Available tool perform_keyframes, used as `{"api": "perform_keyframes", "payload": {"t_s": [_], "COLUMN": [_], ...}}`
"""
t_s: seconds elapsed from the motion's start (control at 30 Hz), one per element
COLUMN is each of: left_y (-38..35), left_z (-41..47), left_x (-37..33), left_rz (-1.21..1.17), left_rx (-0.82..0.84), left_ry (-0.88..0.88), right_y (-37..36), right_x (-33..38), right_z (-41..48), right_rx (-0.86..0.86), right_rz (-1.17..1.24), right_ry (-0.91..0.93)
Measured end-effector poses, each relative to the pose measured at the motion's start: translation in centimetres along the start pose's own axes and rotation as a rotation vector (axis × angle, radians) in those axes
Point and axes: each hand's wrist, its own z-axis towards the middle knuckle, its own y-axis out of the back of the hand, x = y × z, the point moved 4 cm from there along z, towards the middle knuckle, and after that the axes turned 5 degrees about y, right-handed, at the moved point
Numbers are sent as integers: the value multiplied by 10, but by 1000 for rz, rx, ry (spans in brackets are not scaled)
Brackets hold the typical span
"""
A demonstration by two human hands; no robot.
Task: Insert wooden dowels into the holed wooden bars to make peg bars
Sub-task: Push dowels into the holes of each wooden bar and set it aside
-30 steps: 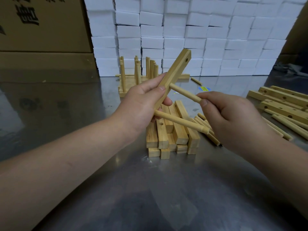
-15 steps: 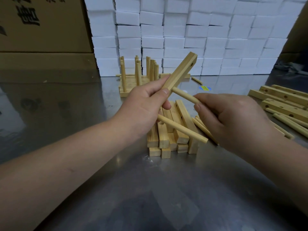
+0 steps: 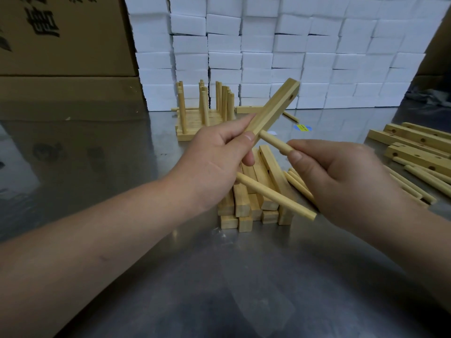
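Above the stack of bars (image 3: 253,191) in the middle of the worktop (image 3: 219,276), the left hand (image 3: 214,159) grips a holed bar (image 3: 273,108). Its fingers (image 3: 249,137) are curled round the lower half, and the bar tilts up and away to the right. The right hand (image 3: 341,181) pinches a dowel (image 3: 274,143) between thumb and forefinger. The dowel's far end meets the side of the bar just beside the left thumb. A second dowel (image 3: 275,196) juts out lower down, over the stack, with its inner end hidden behind the left hand. Behind the stack stand finished peg bars (image 3: 205,118) with upright pegs. Right of the stack lie loose dowels (image 3: 300,184), and farther right are more holed bars (image 3: 415,142). White foam blocks (image 3: 268,57) and cardboard boxes (image 3: 61,45) stand well behind the stack.
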Motion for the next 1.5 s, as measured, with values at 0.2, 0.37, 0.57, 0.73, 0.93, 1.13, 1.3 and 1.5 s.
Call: {"api": "perform_keyframes", "payload": {"t_s": [0.2,0.37,0.57,0.73,0.93,1.13,1.3,1.5], "left_y": [1,2,0,1,16,-1,-14,-16], "left_z": [0,-1,1,2,11,7,1,-2], "left_x": [-1,-1,0,-5,11,9,3,4], "left_rz": [-8,30,101,0,-322,-332,-333,-443], "left_rx": [1,-12,2,-61,-336,-295,-193,-228], "left_ry": [-38,-64,-8,37,309,290,241,271], "right_y": [-4,-10,-8,0,0,-14,-15,-13], "right_x": [-10,-12,-16,-19,-19,-3,0,6], "right_z": [-1,-1,3,5,6,1,3,2], "right_rx": [13,-14,-5,-77,-116,59,66,59], "right_rz": [432,705,699,694,817,800,942,939], "right_ry": [-210,-345,-406,-398,-405,-272,-223,-144]}}
